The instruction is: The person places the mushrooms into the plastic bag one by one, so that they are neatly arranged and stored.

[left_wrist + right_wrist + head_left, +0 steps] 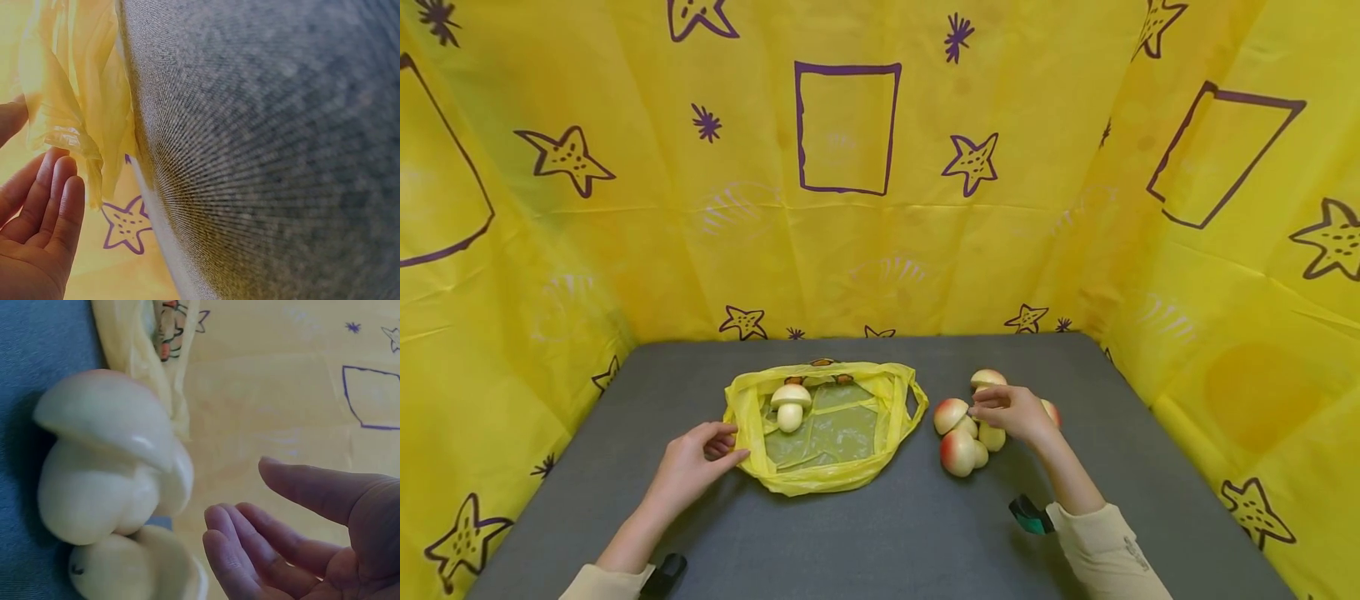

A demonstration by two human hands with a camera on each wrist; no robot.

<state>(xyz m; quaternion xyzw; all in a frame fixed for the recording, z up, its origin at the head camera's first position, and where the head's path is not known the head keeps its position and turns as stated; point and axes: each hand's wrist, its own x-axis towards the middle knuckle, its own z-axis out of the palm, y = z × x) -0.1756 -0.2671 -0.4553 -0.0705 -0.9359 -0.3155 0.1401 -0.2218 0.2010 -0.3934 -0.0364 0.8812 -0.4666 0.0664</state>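
Note:
A yellow plastic bag (891, 433) lies on the table with its mouth spread wide. One toy mushroom (790, 408) with a pale cap and stem is inside, toward the left. At the bag's left edge, my left hand (688, 467) touches the plastic with relaxed fingers (65, 209). My right hand (1018, 414) is over a group of toy mushrooms (957, 454) right of the bag, its thumb and fingers apart and nothing between them. Several have red-tinted caps; the hand partly hides some. The right wrist view shows mushrooms (106, 425) beside the open fingers (250, 544).
A dark grey table (850, 542) carries everything. Yellow cloth walls (865, 233) with purple stars and outlined frames enclose it at the back and both sides. Dark straps (1032, 515) are at the wrists, by the light sleeves (1105, 550).

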